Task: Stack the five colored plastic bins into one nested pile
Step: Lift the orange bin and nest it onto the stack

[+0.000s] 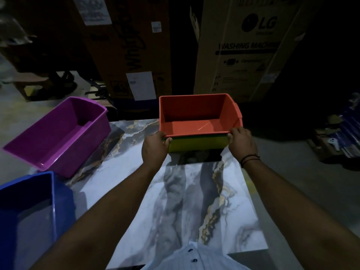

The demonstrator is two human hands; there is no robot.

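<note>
1. Hands grip the near corners of a nested pile at the far end of the marble-patterned table (pixel 194 201): the left hand (pixel 154 149) clasps the near left corner, the right hand (pixel 242 142) the near right corner.
2. Both hands are closed around the rim area, thumbs on top near the orange bin's (pixel 196 114) front edge and fingers wrapped down over the corners; how tightly they press cannot be told.
3. The orange bin sits inside the yellow-green bin (pixel 196 144), of which only the front wall shows below the orange rim. A thin dark green edge lies between the two rims, but whether it is a separate bin cannot be told.
4. A shadow lies on the table just under the pile; whether the pile rests on the surface or is lifted slightly off it is unclear.
5. The purple bin (pixel 58 133) stands open side up at the table's left far corner, tilted askew and well apart from the pile.
6. The blue bin (pixel 29 211) sits at the near left, also open side up, just beside the purple one.
7. A dark band (pixel 250 157) circles the right wrist.
8. Tall cardboard boxes stand behind the table, one marked as an LG washing machine box (pixel 247 49).
</note>
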